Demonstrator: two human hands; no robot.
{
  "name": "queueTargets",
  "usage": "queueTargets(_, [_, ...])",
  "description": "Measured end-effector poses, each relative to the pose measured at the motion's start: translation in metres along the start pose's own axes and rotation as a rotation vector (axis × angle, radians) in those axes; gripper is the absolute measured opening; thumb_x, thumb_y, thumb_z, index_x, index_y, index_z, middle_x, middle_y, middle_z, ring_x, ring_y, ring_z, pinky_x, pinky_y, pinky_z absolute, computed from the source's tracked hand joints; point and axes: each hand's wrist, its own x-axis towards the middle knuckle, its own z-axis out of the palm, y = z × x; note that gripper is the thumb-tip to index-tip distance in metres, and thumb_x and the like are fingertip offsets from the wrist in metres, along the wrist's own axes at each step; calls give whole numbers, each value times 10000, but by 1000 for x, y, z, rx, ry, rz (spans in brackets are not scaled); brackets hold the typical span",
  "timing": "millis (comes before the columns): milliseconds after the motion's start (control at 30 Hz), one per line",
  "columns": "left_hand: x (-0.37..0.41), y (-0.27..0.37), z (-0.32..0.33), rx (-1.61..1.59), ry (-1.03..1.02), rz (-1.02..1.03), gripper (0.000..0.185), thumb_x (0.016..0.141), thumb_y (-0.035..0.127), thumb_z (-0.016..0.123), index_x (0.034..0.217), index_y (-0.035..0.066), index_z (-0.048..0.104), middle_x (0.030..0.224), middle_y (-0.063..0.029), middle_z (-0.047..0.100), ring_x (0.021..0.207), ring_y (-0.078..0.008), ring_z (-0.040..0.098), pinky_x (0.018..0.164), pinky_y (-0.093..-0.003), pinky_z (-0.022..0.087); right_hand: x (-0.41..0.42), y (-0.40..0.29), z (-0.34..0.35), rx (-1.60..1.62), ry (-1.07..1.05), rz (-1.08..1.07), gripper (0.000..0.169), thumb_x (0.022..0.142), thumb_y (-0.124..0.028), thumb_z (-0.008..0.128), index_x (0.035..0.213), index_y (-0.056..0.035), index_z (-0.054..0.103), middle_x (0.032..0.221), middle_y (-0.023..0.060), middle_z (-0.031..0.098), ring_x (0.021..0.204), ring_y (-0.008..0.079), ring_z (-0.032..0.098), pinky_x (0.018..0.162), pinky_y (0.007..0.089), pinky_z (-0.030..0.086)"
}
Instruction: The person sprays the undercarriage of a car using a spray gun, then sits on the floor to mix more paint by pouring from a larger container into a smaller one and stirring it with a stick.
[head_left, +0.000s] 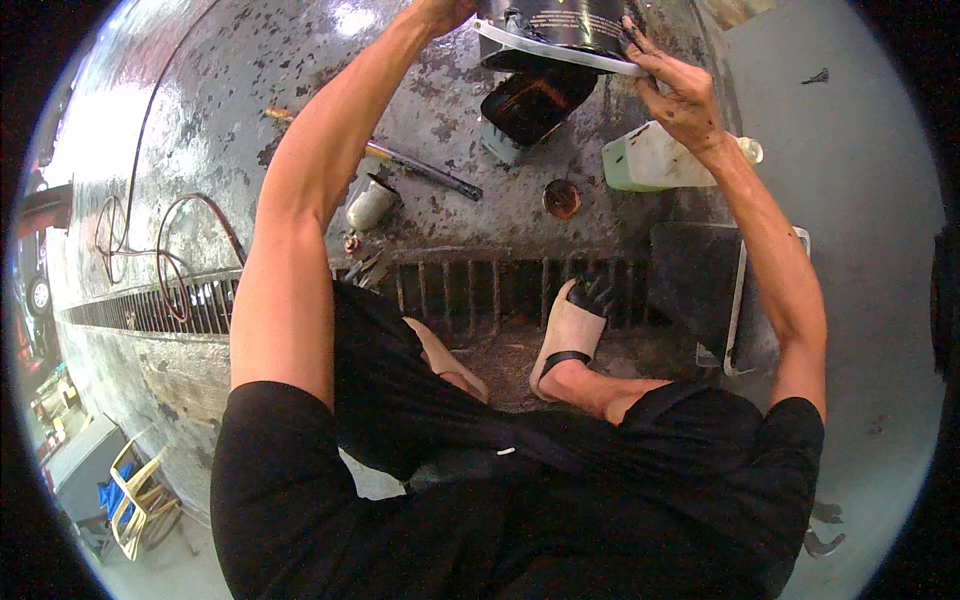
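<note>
A black metal can (570, 26) with printed writing is at the top edge, its upper part cut off by the picture. A whitish strip (555, 51), perhaps its bail handle, crosses its near side. My right hand (675, 86), smudged with dark grime, grips the can's right side at the end of this strip. My left hand (446, 11) is at the can's left side; its fingers are largely cut off by the top edge. Just below the can stands a cut-open plastic container (540, 109) with a blackened inside. A translucent jug (641, 161) with green liquid lies under my right wrist.
A round rusty cap (562, 199), a grey metal cup (373, 202) and a rod (431, 172) lie on the stained floor. A barred drain grate (450, 292) runs past my feet. A hose (202, 199) loops at left. A dark, pale-rimmed panel (694, 277) sits at right.
</note>
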Motion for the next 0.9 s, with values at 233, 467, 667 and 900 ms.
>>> queueTargets(233, [-7, 10, 23, 86, -169, -16, 584, 947, 433, 632, 1364, 29, 563, 1280, -104, 661, 1152, -208, 643, 1045, -360, 489, -3, -12, -7, -2, 7, 42, 333, 790, 98, 677, 1112, 16, 678, 1310, 170, 648, 1123, 277, 689, 918, 308, 550])
queueTargets(467, [-17, 19, 37, 131, -182, 49, 573, 961, 432, 613, 1369, 34, 562, 1285, -85, 664, 1157, -206, 643, 1043, -357, 485, 2, -22, -10, -8, 10, -31, 316, 795, 101, 663, 1105, 41, 662, 1343, 166, 624, 1118, 277, 691, 897, 310, 566])
queueTargets(667, [-28, 25, 44, 104, -154, -11, 533, 971, 400, 610, 1352, 29, 573, 1270, -83, 671, 1148, -204, 647, 1036, -364, 494, -1, -26, -12, -56, 20, -47, 339, 802, 58, 668, 1133, -13, 673, 1362, 134, 613, 1021, 301, 708, 833, 334, 576])
queueTargets(900, [-29, 24, 48, 127, -222, 13, 501, 978, 390, 607, 1308, 13, 604, 1230, -93, 687, 1100, -196, 666, 1003, -358, 511, -7, -29, -15, -62, -7, -39, 382, 793, 30, 682, 1168, -44, 659, 1381, 126, 600, 999, 329, 702, 819, 352, 573])
